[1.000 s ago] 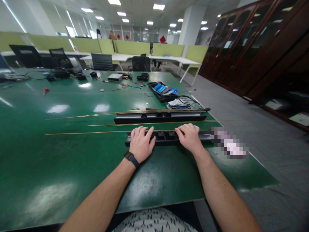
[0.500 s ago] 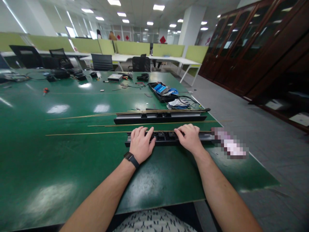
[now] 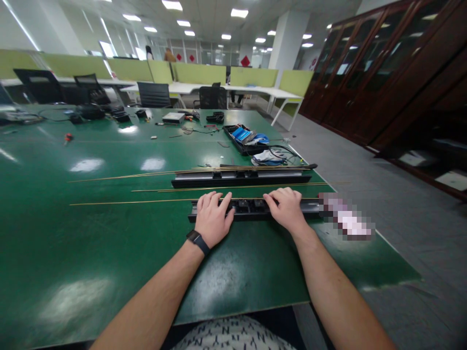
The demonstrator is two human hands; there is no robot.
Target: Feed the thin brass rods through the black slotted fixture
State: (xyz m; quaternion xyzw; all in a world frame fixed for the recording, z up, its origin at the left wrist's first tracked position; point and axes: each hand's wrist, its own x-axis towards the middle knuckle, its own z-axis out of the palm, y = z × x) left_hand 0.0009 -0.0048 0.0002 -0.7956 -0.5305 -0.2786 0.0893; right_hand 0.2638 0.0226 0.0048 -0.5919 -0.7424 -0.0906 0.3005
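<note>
A long black rail [image 3: 314, 209] with a silvery inner channel and small black blocks [image 3: 251, 206] in it lies across the table in front of me. My left hand [image 3: 213, 216] straddles its left part, fingers bent over the top and thumb on the near side. At the right part, my right hand [image 3: 286, 209] has thumb and index finger pinched at the far edge, where a thin brass rod [image 3: 131, 202] runs. That rod sticks out well past the rail's left end. The exact contact under both hands' fingertips is hidden.
Behind lies a second black rail [image 3: 241, 182] with brass rods on and beside it. Farther back are gloves [image 3: 269, 156], a black tray [image 3: 237, 141] with blue items, and electronics. A pixelated object [image 3: 346, 218] lies right, near the table edge [image 3: 397, 255].
Both hands keep the same grip and place on the rail. The whole view has shifted only very slightly.
</note>
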